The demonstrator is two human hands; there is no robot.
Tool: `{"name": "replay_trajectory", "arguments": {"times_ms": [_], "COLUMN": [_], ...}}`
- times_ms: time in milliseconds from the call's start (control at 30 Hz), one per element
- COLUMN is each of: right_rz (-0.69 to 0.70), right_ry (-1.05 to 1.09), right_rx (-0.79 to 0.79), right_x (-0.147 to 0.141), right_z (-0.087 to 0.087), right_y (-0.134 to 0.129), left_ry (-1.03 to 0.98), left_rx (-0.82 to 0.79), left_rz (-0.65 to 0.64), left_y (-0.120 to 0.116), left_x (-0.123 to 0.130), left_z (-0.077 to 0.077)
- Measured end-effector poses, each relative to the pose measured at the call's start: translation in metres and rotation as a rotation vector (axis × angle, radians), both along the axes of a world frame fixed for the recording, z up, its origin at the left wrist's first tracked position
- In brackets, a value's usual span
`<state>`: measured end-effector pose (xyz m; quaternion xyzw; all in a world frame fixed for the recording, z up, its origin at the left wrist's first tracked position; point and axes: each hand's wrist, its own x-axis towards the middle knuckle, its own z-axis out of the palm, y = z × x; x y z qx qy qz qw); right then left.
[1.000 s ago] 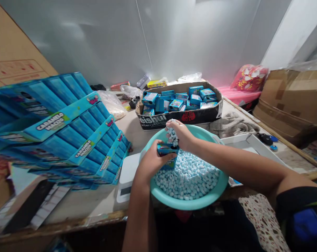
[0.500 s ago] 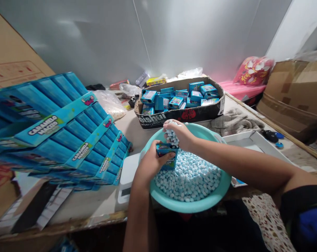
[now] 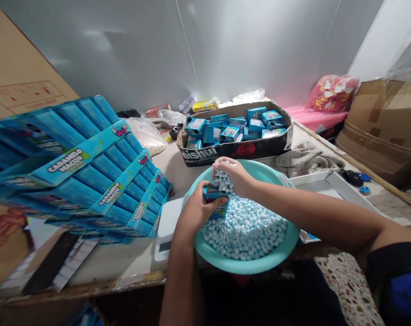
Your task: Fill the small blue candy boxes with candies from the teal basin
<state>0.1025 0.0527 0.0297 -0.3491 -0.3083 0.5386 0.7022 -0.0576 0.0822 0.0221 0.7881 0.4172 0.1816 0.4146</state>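
My left hand [image 3: 199, 204] is wrapped round a small blue candy box [image 3: 220, 209], thumb across its front, over the left side of a turquoise basin [image 3: 248, 268]. Just above the box's top, my right hand [image 3: 237, 175] is cupped round a handful of candies [image 3: 224, 180]. Some of them show between its fingers and below the palm. Pale blue and white candies [image 3: 248, 231] fill the basin in a loose heap. Whether any candies are inside the box cannot be seen.
Stacked blue display boxes [image 3: 106, 192] lean at the left beside a white scale [image 3: 167, 226]. Behind the basin, a black carton [image 3: 205, 156] holds several small blue boxes. A white tray [image 3: 348, 190], a crumpled cloth [image 3: 307, 156] and a big cardboard box [image 3: 382, 122] are at right.
Both hands stay nearly in place, the right still cupping candies over the box. The view has shifted slightly, so the surroundings sit a little further right.
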Motion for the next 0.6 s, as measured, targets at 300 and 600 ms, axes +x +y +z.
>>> {"name": "replay_trajectory", "arguments": {"times_ms": [300,600], "right_rz": [0.039,0.09], "right_ry": [0.006,-0.049], "right_rx": [0.081,0.12], "right_x": [0.0022,0.0015], "right_z": [-0.0007,-0.0028], "right_y": [-0.0005,-0.002], "left_ry": [0.017,0.015], "left_rx": [0.112,0.126], "left_rz": [0.009,0.009], "left_y": [-0.0043,-0.0058], "left_x": [-0.0022,-0.0032], "left_z": [0.0045,0.0059]}}
